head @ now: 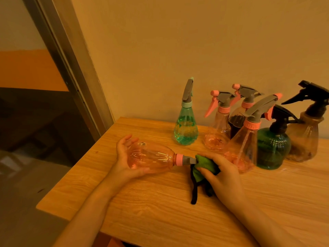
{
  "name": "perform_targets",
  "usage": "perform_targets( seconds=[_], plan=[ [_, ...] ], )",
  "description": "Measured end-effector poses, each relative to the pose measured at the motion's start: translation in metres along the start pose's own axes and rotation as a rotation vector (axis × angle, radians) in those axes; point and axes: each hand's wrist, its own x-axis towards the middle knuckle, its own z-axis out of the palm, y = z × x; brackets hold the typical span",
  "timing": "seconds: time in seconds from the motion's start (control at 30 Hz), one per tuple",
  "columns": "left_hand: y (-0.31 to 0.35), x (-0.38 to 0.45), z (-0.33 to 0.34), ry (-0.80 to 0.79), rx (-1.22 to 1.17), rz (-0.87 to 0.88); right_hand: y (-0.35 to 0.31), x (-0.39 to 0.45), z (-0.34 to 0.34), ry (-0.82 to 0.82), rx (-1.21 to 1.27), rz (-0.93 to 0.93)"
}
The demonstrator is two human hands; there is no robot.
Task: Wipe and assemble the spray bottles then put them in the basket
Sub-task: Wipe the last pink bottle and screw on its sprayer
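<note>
A light wooden table (160,211) stands against the wall. Along its back stand six spray bottles: a teal one (186,129), three pink ones (218,134), a dark green one (273,150) and a brown one (304,141).

Left hand (124,157) cupped palm-up, right hand (220,175) curled in a closed grip.

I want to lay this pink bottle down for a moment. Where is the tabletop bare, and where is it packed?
Bare wood lies in front of both hands, toward the near edge of the table, and on the left corner strip behind the left hand. The back right is crowded: the teal bottle, pink bottles and dark green bottle stand close together by the wall.
</note>
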Motion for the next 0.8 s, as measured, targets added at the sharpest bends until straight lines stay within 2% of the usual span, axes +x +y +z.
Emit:
perform_targets(
  seconds=[0.33,0.53,0.8],
  plan=[
    [0.0012,-0.0016,-0.0018,-0.093,0.034,0.045,0.0010,0.0001,-0.0010,0.043,0.032,-0.016],
    [0.0009,-0.0026,0.0010,0.001,0.021,0.031,-0.0020,0.0011,-0.0027,0.112,0.071,-0.011],
    [0.0062,-0.0032,0.0048,0.054,-0.019,0.019,0.0016,0.0022,0.0005,0.062,0.030,0.009]
  ],
)
